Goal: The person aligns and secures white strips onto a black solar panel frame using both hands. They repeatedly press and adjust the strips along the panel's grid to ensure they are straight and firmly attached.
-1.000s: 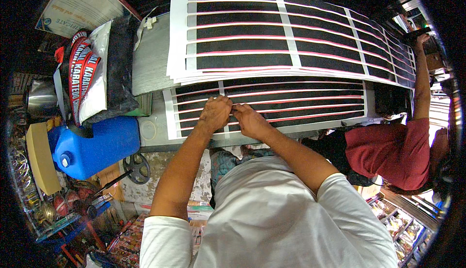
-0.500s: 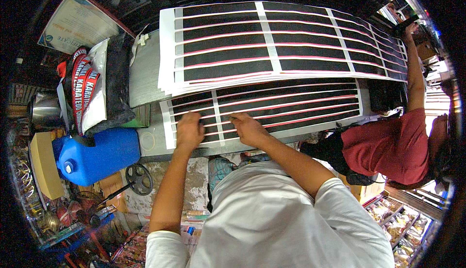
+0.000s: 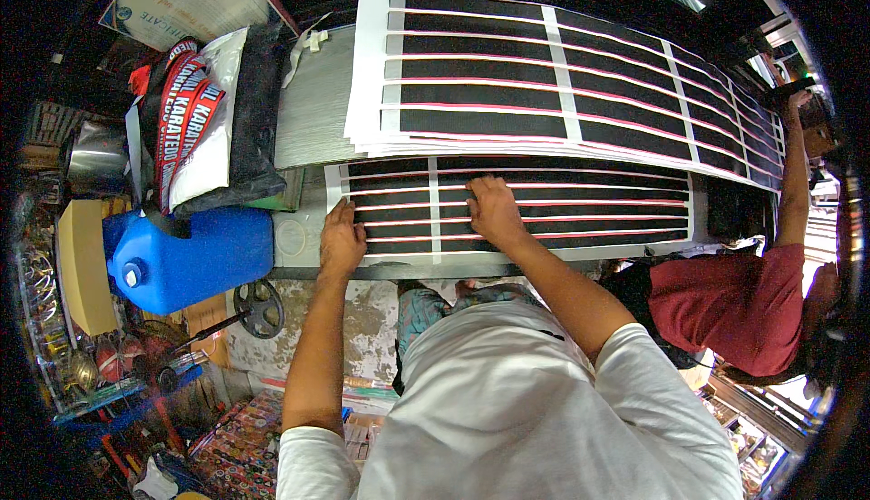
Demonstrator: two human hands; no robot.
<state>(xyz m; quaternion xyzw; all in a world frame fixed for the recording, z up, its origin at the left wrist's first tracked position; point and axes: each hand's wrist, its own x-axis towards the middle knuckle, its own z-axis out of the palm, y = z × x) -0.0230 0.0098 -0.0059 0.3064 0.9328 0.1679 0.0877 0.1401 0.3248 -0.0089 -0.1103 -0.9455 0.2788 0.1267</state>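
Observation:
On the grey bench in front of me lies a white printed sheet [image 3: 580,230] with rows of black bands edged by white and red lines. My left hand [image 3: 343,239] rests at this sheet's left end, fingers stretched out over its edge. Farther right, my right hand [image 3: 497,214] touches the black bands just right of a pale cross strip; its fingers are bent, thumb apart, with nothing seen between them. Behind, a stack of similar larger sheets [image 3: 471,67] sits higher, on a grey board [image 3: 313,106], and overhangs the lower sheet's far edge.
A blue jerrycan [image 3: 204,255] stands at the left, below a black-and-white bag [image 3: 227,129] draped with red-and-black printed ribbons [image 3: 186,106]. A framed certificate [image 3: 195,2] leans behind. At the right, a person in a maroon shirt [image 3: 729,305] reaches toward the stack's far end.
The view has shifted, so the bench sits farther right. My left hand has moved to the sheet's left edge. My right hand has moved right and farther in over the bands.

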